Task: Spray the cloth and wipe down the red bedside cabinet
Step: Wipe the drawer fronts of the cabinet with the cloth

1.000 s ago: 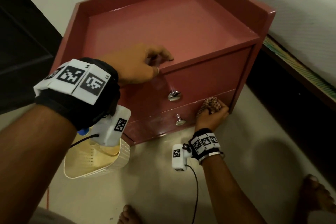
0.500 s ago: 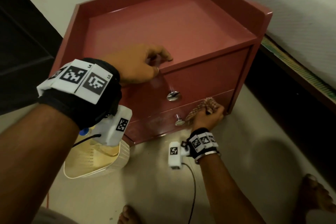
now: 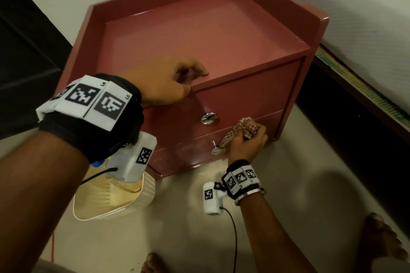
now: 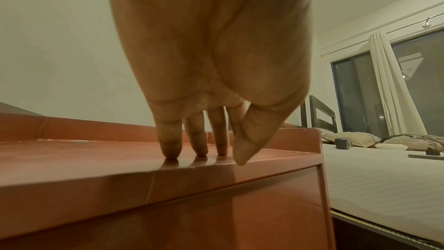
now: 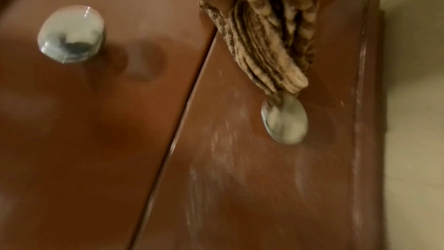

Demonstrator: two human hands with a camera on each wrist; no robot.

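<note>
The red bedside cabinet (image 3: 199, 35) has two drawers, each with a metal knob. My left hand (image 3: 193, 77) rests on the front edge of its top. In the left wrist view the fingertips (image 4: 170, 153) press on the glossy cabinet top (image 4: 72, 159) and the thumb sits at the edge. My right hand (image 3: 246, 142) grips a bunched brown patterned cloth (image 3: 244, 127) against the lower drawer front. The cloth (image 5: 269, 48) hangs down to the lower knob (image 5: 284, 123), and pale streaks mark the drawer around it. The upper knob (image 3: 208, 118) sits just left of the cloth.
A cream basket (image 3: 111, 197) stands on the floor at the cabinet's left front corner, partly behind my left wrist. A bed with a white mattress (image 3: 366, 29) runs close along the right. A dark door (image 3: 22, 51) is at the left. Bare feet (image 3: 381, 239) rest on the floor.
My right hand has slid the cloth leftward along the lower drawer, from its right end up to the knob. The left hand has stayed on the top edge.
</note>
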